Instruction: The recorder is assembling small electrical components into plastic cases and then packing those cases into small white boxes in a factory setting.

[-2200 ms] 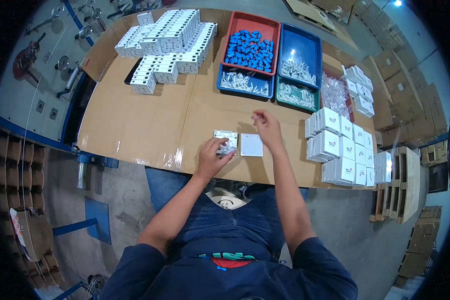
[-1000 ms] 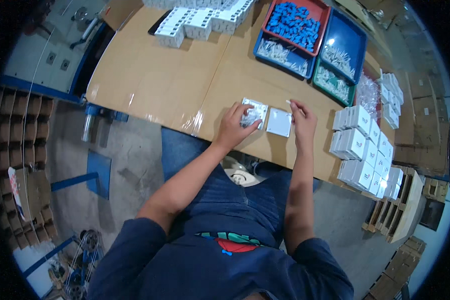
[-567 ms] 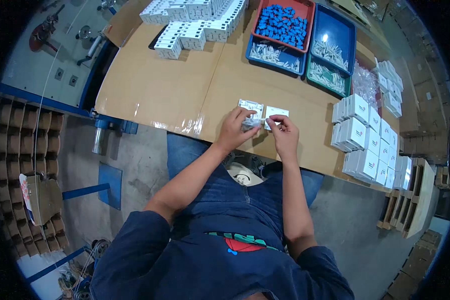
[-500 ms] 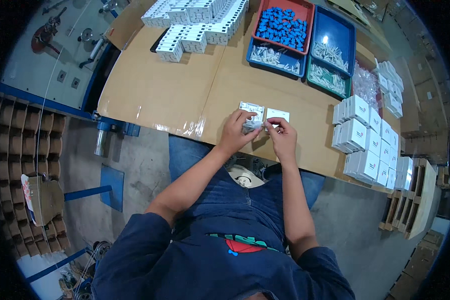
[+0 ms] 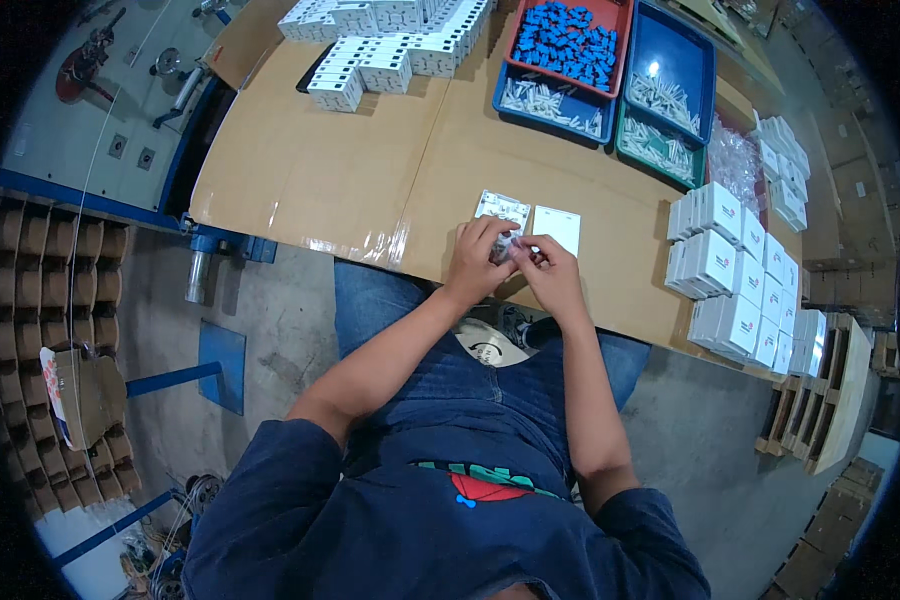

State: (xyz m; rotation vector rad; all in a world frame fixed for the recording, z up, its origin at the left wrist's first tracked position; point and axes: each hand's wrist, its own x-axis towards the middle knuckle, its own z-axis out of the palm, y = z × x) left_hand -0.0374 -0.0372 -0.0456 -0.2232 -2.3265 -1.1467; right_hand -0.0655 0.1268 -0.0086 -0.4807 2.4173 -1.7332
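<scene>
Head view: hands (image 5: 473, 264) meet, left holding a clear packet (image 5: 500, 249), long axis unclear; right's grip cannot be told.

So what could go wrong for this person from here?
Possibly three things. The small shiny item between the left hand and right hand, too blurred to identify, might slip. The square white plate lies right by the right hand, so it could get nudged. The stacked white boxes stand near the edge of the table; a bump might topple some.
</scene>
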